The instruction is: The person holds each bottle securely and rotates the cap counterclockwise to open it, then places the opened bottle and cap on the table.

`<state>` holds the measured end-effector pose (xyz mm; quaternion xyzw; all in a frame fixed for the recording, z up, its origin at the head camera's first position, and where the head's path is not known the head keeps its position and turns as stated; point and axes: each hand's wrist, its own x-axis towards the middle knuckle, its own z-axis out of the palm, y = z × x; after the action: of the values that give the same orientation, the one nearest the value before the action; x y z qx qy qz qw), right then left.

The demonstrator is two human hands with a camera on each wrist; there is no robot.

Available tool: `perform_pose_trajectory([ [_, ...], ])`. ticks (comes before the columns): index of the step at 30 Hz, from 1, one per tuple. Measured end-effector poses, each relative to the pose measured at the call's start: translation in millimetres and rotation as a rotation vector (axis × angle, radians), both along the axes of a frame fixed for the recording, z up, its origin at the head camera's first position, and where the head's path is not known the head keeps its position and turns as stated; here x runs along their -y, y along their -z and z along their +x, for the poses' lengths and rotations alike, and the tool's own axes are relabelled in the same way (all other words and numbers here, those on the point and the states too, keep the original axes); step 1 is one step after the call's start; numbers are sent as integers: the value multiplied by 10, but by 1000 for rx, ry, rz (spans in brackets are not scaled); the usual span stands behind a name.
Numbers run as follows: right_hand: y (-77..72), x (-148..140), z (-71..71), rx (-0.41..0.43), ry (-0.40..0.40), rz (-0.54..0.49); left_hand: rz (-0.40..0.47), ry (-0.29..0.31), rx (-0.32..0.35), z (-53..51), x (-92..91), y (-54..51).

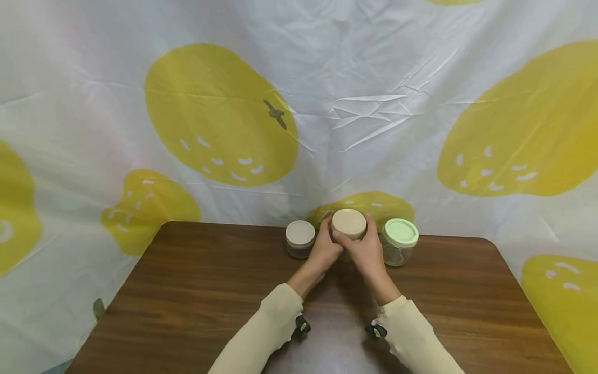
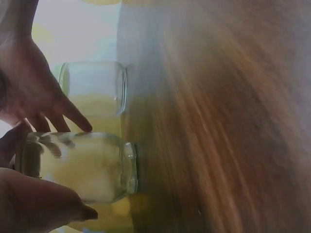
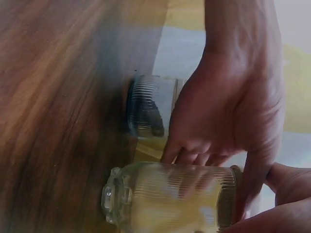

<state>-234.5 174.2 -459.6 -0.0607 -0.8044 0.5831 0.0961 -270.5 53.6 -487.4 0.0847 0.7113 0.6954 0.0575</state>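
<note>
A glass jar with a cream lid [image 1: 349,222] stands upright between both hands at the table's back edge. My left hand [image 1: 325,251] curls round its left side, and my right hand [image 1: 366,253] grips the right side, thumbs near the lid's front. The wrist views show the clear body of this jar [image 2: 82,165] [image 3: 170,196] between the hands. To the left stands a shorter jar with a whitish lid [image 1: 300,234]; to the right, a jar with a light green lid [image 1: 401,233].
The brown wooden table [image 1: 210,291] ends just behind the jars. Behind it hangs a white cloth [image 1: 374,130] printed with large yellow fruit, reaching round both sides of the table.
</note>
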Motion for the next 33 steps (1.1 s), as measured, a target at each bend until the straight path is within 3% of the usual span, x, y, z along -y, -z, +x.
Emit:
perform_pose_trajectory([
  [7,-7,52,-74,11,29,-59,-25,-45,11,-64,-88,55],
  [13,-66,59,-74,14,17,-165,4,-73,74,-55,-126,56],
  [19,-184,26,-22,39,19,-157,32,-50,107,16,-126,-37],
  [25,-529,-13,155,46,-3,-175,55,-6,71,95,-130,-247],
  [28,-666,-34,225,63,-2,-173,-22,7,5,115,-103,-369],
  [33,-789,-43,332,62,-4,-227,-326,0,-181,128,-2,-557],
])
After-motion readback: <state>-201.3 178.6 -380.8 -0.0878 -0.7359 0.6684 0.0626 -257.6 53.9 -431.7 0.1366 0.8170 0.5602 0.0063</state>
